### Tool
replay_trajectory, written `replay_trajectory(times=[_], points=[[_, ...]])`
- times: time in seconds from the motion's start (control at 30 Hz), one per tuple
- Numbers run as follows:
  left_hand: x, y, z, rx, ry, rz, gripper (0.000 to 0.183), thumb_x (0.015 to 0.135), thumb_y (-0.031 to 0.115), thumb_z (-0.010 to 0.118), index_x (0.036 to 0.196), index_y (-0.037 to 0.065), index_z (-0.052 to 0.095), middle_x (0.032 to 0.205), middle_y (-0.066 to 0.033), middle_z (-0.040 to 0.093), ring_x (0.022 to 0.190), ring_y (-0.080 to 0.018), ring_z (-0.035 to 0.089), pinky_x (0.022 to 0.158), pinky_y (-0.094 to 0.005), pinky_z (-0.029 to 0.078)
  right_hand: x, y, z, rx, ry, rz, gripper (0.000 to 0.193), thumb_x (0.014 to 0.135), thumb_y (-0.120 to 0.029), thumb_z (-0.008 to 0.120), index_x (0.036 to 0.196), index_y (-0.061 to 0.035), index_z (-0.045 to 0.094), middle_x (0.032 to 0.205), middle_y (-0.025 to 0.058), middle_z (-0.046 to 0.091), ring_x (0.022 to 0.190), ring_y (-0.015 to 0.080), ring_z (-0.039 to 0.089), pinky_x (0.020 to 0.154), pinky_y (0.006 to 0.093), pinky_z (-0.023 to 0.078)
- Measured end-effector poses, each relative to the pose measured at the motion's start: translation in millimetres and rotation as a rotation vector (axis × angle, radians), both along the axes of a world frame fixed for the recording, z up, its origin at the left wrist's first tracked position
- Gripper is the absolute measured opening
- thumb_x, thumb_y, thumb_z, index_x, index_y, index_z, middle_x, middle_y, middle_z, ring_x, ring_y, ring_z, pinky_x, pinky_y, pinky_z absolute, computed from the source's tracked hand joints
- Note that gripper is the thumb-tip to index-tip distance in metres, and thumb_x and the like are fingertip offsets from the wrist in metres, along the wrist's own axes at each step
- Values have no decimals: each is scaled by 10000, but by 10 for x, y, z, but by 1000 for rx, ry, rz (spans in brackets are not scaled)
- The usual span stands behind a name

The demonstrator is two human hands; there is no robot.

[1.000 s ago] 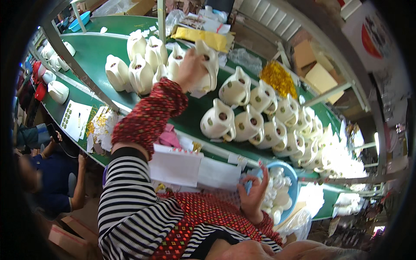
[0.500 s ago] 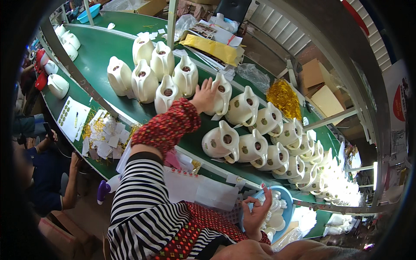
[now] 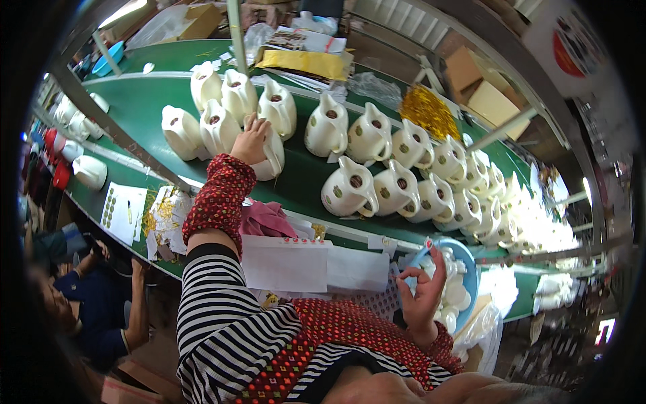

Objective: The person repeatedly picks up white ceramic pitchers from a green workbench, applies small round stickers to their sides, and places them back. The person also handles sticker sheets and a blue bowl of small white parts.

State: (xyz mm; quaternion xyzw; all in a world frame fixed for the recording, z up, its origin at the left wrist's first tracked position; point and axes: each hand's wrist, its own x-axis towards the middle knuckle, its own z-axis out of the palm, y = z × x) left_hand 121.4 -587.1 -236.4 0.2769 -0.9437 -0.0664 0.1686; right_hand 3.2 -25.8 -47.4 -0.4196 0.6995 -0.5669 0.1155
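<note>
My left hand (image 3: pixel 250 140) is closed over the top of a cream-white jug (image 3: pixel 271 156) with a spout and a loop handle. Several similar jugs (image 3: pixel 219 128) stand upright close behind and left of it on the green table. To the right, a double row of jugs (image 3: pixel 350 188) has round brownish emblems on the sides. My right hand (image 3: pixel 422 303) is raised near my body. Its index finger points up with a small red round sticker (image 3: pixel 428 244) on the tip, and the other fingers are bent apart. Below the jugs lies a white sheet (image 3: pixel 286 262) edged with red dots.
A blue basin (image 3: pixel 471 269) of white plastic parts sits beside my right hand. Gold tinsel (image 3: pixel 431 111) and stacked papers (image 3: pixel 306 60) lie behind the jugs. Metal posts (image 3: pixel 237 37) rise from the table. At the left another person (image 3: pixel 101 303) sits near tags and a sticker sheet (image 3: pixel 123 212).
My left hand has moved left, from a jug with an emblem to the front jug of the left group, and now grips it. The red sticker stays on my right index finger. The view has shifted.
</note>
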Motion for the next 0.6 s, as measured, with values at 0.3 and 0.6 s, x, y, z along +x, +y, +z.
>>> replay_trajectory(times=[0.3, 0.6], points=[[138, 565, 770, 174, 543, 150, 528, 822, 293, 849, 1259, 50, 680, 1132, -183, 721, 1103, -366, 678, 965, -441, 529, -33, 168, 521, -164, -152, 16, 912, 873, 184, 658, 1623, -21, 181, 1640, 187, 294, 1001, 208, 662, 913, 354, 574], [225, 2016, 1730, 1576, 477, -505, 503, 1040, 369, 617, 1337, -36, 643, 1214, -93, 708, 1068, -178, 672, 975, -337, 538, 333, 259, 926, -104, -359, 276, 973, 837, 185, 688, 1633, -50, 181, 1644, 175, 268, 1005, 198, 651, 884, 327, 569]])
